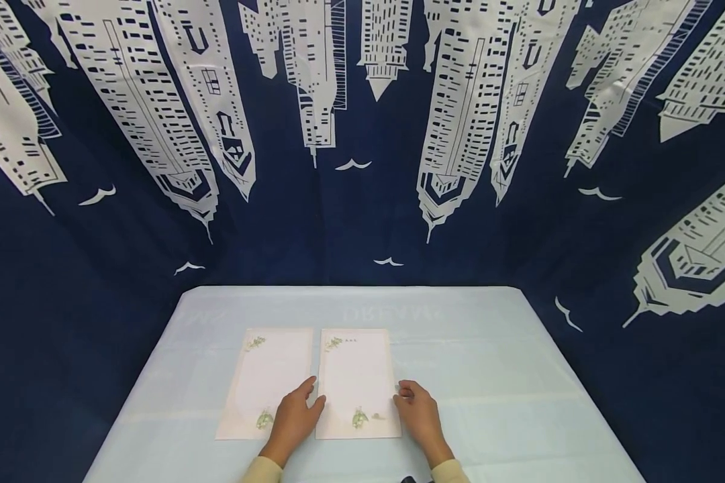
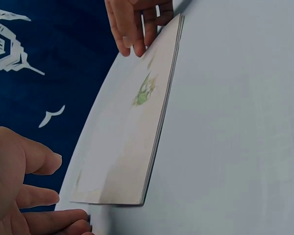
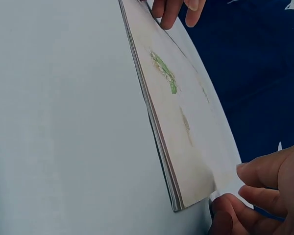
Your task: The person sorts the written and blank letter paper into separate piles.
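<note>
A stack of stationery paper [image 1: 356,379] with green plant prints lies flat between my two hands. My left hand [image 1: 294,417] is at its left edge, fingers relaxed and parted, partly over the lower right of a second sheet or stack of similar paper [image 1: 272,376]. By the right edge is my right hand [image 1: 419,412], its fingers loosely bent near the lower right corner. In the right wrist view the layered edge of the stack [image 3: 159,142] shows, with the right fingertips [image 3: 223,203] close against its corner; whether they touch cannot be told.
The papers lie on a table with a pale blue-white cover [image 1: 489,376]. Dark blue cloth [image 1: 350,221] with white building and bird prints hangs behind and at the sides. A small dark object [image 1: 407,479] shows at the bottom edge.
</note>
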Demonstrator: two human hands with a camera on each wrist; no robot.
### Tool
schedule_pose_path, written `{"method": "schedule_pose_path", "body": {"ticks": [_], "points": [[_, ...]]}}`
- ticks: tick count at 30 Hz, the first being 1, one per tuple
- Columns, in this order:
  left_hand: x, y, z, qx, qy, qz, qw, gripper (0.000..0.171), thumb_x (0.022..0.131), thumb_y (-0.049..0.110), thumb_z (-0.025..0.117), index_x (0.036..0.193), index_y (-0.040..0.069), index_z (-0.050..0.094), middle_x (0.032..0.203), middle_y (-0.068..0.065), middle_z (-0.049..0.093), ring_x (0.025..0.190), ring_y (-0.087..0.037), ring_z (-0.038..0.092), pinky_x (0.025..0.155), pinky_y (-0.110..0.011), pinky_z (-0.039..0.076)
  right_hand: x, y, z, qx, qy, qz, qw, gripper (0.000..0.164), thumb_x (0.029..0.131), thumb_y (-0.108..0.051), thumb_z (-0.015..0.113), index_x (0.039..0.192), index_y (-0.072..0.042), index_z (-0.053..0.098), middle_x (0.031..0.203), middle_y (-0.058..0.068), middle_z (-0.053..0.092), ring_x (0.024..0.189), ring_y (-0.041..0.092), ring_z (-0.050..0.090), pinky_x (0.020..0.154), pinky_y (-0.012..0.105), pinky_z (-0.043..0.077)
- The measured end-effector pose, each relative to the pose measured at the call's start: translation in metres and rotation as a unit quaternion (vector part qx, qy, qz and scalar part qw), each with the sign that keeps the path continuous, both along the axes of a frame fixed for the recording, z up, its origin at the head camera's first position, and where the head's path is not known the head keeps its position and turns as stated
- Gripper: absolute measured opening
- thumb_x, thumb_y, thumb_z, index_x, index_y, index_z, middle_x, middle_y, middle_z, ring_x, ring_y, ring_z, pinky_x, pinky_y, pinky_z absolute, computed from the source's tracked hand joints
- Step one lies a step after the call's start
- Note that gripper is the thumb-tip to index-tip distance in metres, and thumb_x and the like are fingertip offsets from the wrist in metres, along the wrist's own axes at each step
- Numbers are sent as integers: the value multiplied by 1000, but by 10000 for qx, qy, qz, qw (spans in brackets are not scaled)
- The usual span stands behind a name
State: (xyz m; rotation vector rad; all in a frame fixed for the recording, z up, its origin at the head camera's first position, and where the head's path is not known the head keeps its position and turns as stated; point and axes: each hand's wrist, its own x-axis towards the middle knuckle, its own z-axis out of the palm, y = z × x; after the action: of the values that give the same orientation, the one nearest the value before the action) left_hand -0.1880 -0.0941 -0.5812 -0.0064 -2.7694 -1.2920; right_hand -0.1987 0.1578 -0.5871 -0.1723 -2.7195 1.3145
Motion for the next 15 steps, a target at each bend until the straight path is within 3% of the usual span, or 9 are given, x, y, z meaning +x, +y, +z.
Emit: {"method": "schedule_pose_path", "body": {"ticks": [7,15], "points": [[3,9,-3,-80,142,8,9999,44,89,14,74,128,-4,65,116,-25,70,110,-44,66,93,-57,51,8,-2,-2,-112,58,115,9999,30,87,-5,72,116,5,68,101,13,73,90,29,71,77,40,59],[6,15,-2,-218,253,105,9994,35,88,13,74,120,-1,70,118,-22,70,114,-42,64,94,-57,50,12,-8,-3,302,28,-113,9995,30,86,-4,73,115,2,70,104,14,75,88,24,71,74,39,58]]}}
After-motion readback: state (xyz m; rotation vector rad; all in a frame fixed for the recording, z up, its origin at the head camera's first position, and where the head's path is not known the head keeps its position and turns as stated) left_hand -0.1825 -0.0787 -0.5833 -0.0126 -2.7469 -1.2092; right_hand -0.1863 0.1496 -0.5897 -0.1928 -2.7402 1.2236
